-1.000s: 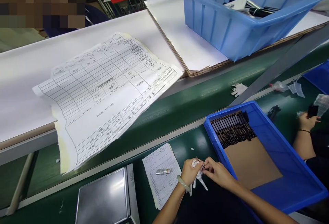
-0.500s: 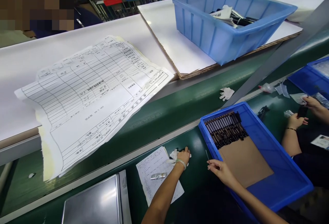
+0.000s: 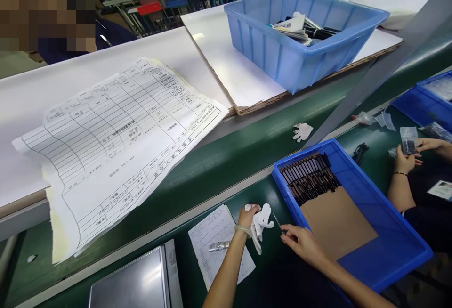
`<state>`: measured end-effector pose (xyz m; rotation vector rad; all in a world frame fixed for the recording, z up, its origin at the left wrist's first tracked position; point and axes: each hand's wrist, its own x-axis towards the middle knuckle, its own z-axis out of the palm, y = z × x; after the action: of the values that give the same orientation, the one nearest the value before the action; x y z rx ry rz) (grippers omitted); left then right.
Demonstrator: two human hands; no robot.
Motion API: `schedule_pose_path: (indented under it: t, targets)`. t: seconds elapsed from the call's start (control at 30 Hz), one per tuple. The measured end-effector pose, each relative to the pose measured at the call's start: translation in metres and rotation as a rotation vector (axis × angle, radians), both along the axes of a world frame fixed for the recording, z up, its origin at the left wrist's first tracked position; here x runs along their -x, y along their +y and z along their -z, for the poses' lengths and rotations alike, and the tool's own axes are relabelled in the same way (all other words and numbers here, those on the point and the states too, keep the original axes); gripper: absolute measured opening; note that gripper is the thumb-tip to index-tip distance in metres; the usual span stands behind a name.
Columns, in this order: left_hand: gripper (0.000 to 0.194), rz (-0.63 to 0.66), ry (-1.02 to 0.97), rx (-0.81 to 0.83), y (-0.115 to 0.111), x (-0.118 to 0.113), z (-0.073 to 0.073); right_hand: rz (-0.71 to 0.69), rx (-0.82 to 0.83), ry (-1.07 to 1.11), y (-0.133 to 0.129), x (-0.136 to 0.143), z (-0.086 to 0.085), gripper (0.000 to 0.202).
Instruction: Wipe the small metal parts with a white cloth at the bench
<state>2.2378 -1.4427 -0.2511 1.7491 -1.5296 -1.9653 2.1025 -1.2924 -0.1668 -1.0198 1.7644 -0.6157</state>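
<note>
White cloth (image 3: 260,223) is bunched in the left hand (image 3: 247,217), loose ends hanging to the right of the fist, just above the green tabletop (image 3: 212,166). Looks soft and near weightless, no stiffness at all; it needs a full pinch on the bunch, since a hold on one loose end would let the rest flop. Left hand is clenched round it.

Thin dark pin (image 3: 277,223) sits in the right hand (image 3: 300,244), pinched at its near end between fingertips, tip pointing up and left toward the cloth. Small gap between tip and cloth, not touching as far as I can tell. Pin looks rigid, light and easy to drop, so a grip close to the end seems sensible.

Blue tray (image 3: 388,232) lies just right of the right hand, with a row of dark pieces (image 3: 310,178) at its far end. Printed slip (image 3: 215,247) lies near left of the left hand.
</note>
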Motion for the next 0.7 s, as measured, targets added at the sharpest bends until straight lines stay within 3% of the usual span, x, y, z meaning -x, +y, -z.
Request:
schedule_pose_path:
  t: [0.13,0.27,0.37,0.47,0.7]
  targets:
    - [0.047,-0.293,0.306,-0.103,0.012,-0.013,-0.045,0.03,0.054,-0.167,-0.007,-0.007,-0.029,0.037]
    - [0.051,-0.437,0.479,-0.144,0.022,-0.021,-0.084,0.132,0.188,-0.326,-0.013,-0.006,-0.062,0.04]
    - [0.047,-0.465,0.574,-0.168,0.027,-0.024,-0.107,0.076,0.177,-0.492,-0.015,-0.003,-0.079,0.04]
    - [0.046,-0.464,0.663,-0.229,0.031,-0.026,-0.125,-0.01,0.112,-0.69,-0.014,-0.005,-0.083,0.041]
    - [0.043,-0.426,0.788,-0.304,0.043,-0.028,-0.148,0.055,0.072,-0.884,-0.005,-0.015,-0.09,0.037]
